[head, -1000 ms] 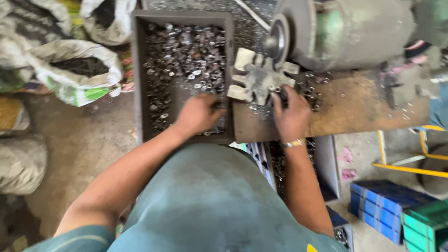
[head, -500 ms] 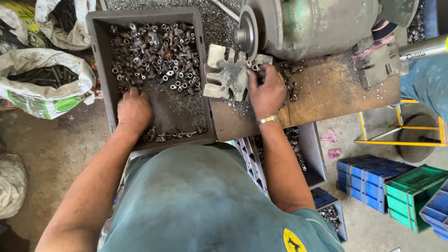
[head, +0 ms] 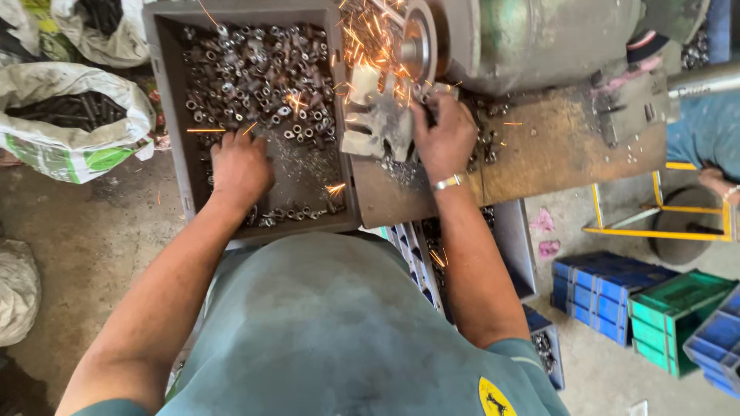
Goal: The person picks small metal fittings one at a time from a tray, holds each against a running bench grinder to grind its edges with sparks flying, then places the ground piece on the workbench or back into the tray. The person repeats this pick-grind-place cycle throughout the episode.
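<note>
While the left hand [head: 240,171] lies palm down with fingers loosely curled on the bare floor of the grey plastic tray [head: 166,115], just short of its heap of small steel nuts [head: 254,77], the right hand [head: 441,137] rests on the rusty brown worktop [head: 555,150], apparently for steadiness. Its fingers are pressed together on a small metal piece, hidden in the grip, held against the spinning grey grinding wheel [head: 420,42], throwing orange sparks [head: 362,38].

dull grey plastic crate [head: 166,92] of shiny metal nuts [head: 254,85]; rusty, rough metal bench plate [head: 555,154].
</note>
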### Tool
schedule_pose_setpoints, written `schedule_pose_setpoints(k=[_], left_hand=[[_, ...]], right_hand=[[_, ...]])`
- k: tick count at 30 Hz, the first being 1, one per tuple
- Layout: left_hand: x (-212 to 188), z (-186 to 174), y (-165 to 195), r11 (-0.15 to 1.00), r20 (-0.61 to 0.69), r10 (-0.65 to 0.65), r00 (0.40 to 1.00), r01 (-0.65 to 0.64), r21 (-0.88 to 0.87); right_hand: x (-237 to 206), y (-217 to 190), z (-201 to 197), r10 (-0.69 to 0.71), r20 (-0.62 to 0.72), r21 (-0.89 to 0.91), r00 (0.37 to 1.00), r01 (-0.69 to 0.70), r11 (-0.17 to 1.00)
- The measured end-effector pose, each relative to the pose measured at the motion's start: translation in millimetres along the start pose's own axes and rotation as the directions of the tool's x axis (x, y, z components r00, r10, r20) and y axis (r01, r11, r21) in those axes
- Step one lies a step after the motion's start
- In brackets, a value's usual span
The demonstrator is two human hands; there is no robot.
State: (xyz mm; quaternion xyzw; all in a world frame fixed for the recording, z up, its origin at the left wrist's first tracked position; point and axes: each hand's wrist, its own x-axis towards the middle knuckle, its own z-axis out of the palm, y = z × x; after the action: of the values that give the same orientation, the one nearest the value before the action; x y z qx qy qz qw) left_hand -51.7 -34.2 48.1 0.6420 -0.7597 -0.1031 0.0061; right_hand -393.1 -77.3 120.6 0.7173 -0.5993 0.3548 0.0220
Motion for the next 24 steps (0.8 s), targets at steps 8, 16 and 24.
schedule_pose_setpoints(k=[8,16,24], left_hand=[[47.4,4.9,40.3,0.97,-0.027,0.179,0.983,-0.181,-0.162],[50.4,-1.4,36.0,0.948,-0.155,0.289,0.945,-0.305,-0.093],[13.1,-62.1,44.7,0.738,-0.094,0.132,0.987,-0.161,-0.656]], right_hand=[[-20.3,-23.0,-50.5,-0.274,-0.099,0.086,0.957,0.282,0.955],[-34.0,-12.2,-63.4,-0.241,-0.115,0.047,0.964,0.247,0.968],[-40.7,-52.9,-77.8,0.017,0.086,0.108,0.996,-0.027,0.994]])
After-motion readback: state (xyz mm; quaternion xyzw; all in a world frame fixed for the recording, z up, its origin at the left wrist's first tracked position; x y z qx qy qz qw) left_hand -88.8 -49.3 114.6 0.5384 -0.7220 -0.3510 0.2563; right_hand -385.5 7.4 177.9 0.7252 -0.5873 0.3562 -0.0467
